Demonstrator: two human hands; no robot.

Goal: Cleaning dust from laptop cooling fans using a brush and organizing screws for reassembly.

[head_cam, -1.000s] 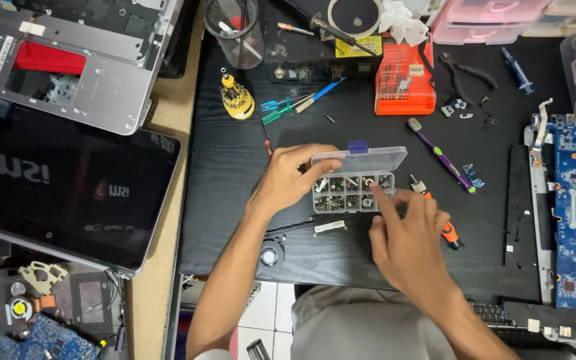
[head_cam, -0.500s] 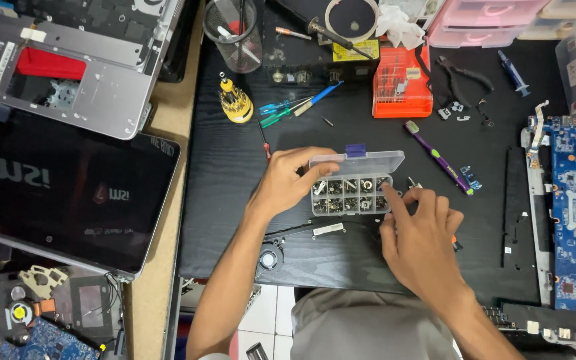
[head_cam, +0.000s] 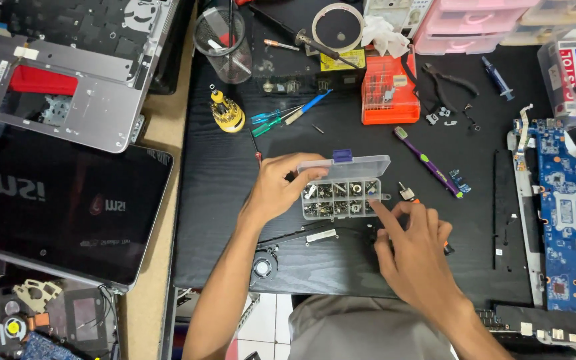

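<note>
Left hand has a steadying hold on the left end of the little clear plastic parts box, thumb and fingers wrapped around its near-left corner, lid flipped open and standing up at the back with a purple latch on top. Right hand isn't gripping anything I can make out: index finger stretched toward 11 o'clock with the tip touching the box's lower right corner, other fingers loosely curled, and whether a screw is tucked under them I can't tell. Compared with a second ago that hand has slid down and to the right, away from the compartments, and the orange-handled tool it was covering now only peeks out at its right edge, so it looks like the picking in the box is paused or just done. The box sits about dead centre of the black wood-grain desk mat, its small square cells full of shiny metal bits. At 6 o'clock from the box lies a thin black strip with a white label. Out at 2 o'clock is a purple-handled tool, further up at 12 an orange plastic bit case, at 10 a yellow ribbed screwdriver handle. Far right, a blue circuit board; far left, a glossy black laptop lid.
</note>
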